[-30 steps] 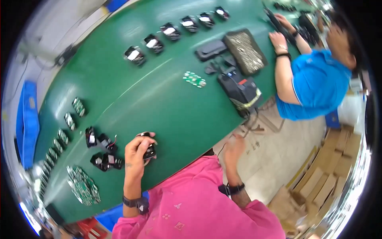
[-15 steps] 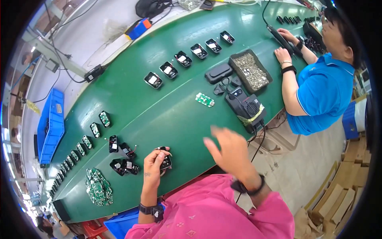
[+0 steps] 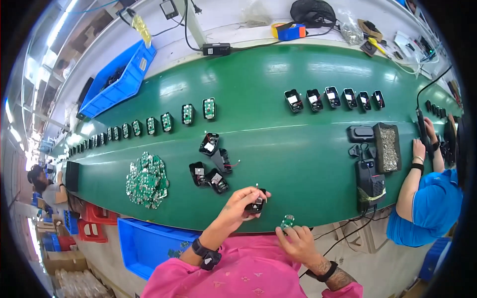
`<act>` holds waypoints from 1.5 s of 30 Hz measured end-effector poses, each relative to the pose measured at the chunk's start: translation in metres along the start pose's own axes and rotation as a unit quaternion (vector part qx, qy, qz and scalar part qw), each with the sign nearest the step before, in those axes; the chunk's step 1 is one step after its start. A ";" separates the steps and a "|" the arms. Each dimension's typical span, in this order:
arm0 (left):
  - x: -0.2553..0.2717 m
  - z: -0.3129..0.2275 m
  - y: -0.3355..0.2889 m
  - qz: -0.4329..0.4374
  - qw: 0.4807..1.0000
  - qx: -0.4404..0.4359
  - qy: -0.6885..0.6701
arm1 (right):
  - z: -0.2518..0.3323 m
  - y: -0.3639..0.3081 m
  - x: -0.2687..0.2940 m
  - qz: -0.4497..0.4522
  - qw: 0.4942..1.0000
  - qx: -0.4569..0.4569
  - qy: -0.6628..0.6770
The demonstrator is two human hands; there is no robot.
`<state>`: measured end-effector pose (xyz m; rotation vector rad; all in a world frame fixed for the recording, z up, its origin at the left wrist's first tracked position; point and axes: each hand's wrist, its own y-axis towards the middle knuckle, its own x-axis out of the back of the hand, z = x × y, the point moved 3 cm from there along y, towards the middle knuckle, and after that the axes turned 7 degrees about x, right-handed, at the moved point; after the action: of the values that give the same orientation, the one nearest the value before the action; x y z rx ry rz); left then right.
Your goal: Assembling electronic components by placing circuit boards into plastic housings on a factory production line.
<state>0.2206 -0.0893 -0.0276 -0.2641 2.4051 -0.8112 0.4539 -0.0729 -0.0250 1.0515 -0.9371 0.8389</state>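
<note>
My left hand (image 3: 237, 205) grips a small black plastic housing (image 3: 256, 203) at the near edge of the table, its fingers wrapped round the sides. To the right, my right hand (image 3: 301, 244) pinches a small green circuit board (image 3: 287, 221) between thumb and fingers. The board is apart from the housing. Just beyond my left hand lie several open black housings, among them one with a white label (image 3: 209, 143) and one with a loose wire (image 3: 224, 160). Farther left is a pile of green circuit boards (image 3: 147, 180).
Housings fitted with green boards (image 3: 209, 108) form a row along the left. More open housings (image 3: 331, 97) line the far right. A black device (image 3: 370, 184) and a tray of small metal parts (image 3: 388, 147) sit near a co-worker's arm (image 3: 413, 184). A blue bin (image 3: 149, 248) stands below the edge.
The view has turned toward the left. My right hand, empty and spread before, now holds the green circuit board, which lay by the black device. My left hand still holds the housing.
</note>
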 end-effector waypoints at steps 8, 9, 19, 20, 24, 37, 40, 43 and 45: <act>-0.013 -0.002 -0.011 0.043 0.992 0.025 0.116 | -0.023 0.003 0.024 -0.150 0.987 0.025 0.056; -0.015 0.003 -0.012 0.076 0.978 -0.055 0.184 | -0.028 0.014 0.032 -0.217 0.946 -0.152 0.185; -0.036 0.003 -0.002 0.133 0.974 0.012 0.181 | -0.024 0.052 0.027 -0.298 0.844 -0.247 0.370; -0.034 0.003 -0.002 0.127 0.982 0.046 0.131 | -0.024 0.054 0.028 -0.286 0.865 -0.219 0.349; -0.034 -0.008 -0.003 0.144 0.975 -0.035 0.165 | -0.028 0.056 0.030 -0.249 0.906 -0.174 0.296; -0.033 -0.035 0.004 0.122 0.985 -0.041 0.112 | -0.045 0.088 0.042 -0.206 0.954 -0.122 0.179; -0.038 -0.044 0.001 0.078 0.982 -0.056 0.161 | -0.047 0.094 0.048 -0.206 0.916 -0.206 0.278; -0.046 -0.054 0.002 0.092 0.974 -0.056 0.197 | -0.050 0.106 0.045 -0.192 0.812 -0.318 0.449; -0.047 -0.058 0.004 0.070 0.966 -0.072 0.238 | -0.052 0.116 0.042 -0.189 0.768 -0.335 0.512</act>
<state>0.2254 -0.0411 0.0291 0.0573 2.8978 -0.6952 0.3756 0.0138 0.0407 0.0370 -0.0163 0.5233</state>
